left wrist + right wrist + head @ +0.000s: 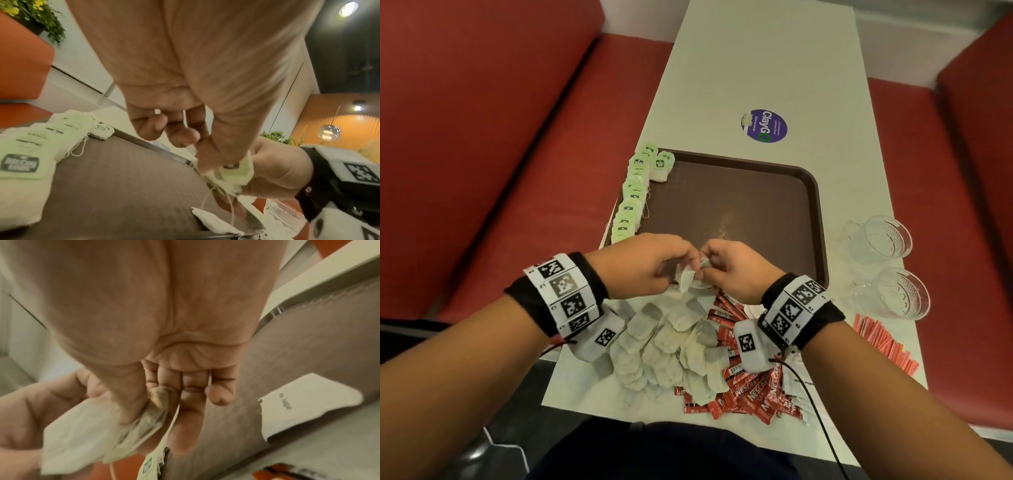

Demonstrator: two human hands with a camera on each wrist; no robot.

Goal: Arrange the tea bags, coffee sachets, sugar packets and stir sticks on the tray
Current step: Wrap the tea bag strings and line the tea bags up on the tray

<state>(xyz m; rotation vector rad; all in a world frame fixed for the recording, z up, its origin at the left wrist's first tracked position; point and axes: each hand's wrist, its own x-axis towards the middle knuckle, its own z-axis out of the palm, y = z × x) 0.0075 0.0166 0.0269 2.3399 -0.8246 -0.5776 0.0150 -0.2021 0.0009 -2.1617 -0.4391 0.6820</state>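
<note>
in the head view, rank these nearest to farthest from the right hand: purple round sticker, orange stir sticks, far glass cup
From the right hand:
1. Far glass cup, to its right.
2. Orange stir sticks, right at the table edge; close to the cup.
3. Purple round sticker, beyond the tray.

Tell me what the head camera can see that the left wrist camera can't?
Only the head view shows the pile of loose tea bags, the red coffee sachets, the orange stir sticks and two glass cups on the table.
Only the left wrist view shows ceiling lamps and a yellow-flowered plant.
Both show the left hand and right hand pinching one tea bag over the brown tray, beside the row of green-tagged tea bags.
</note>
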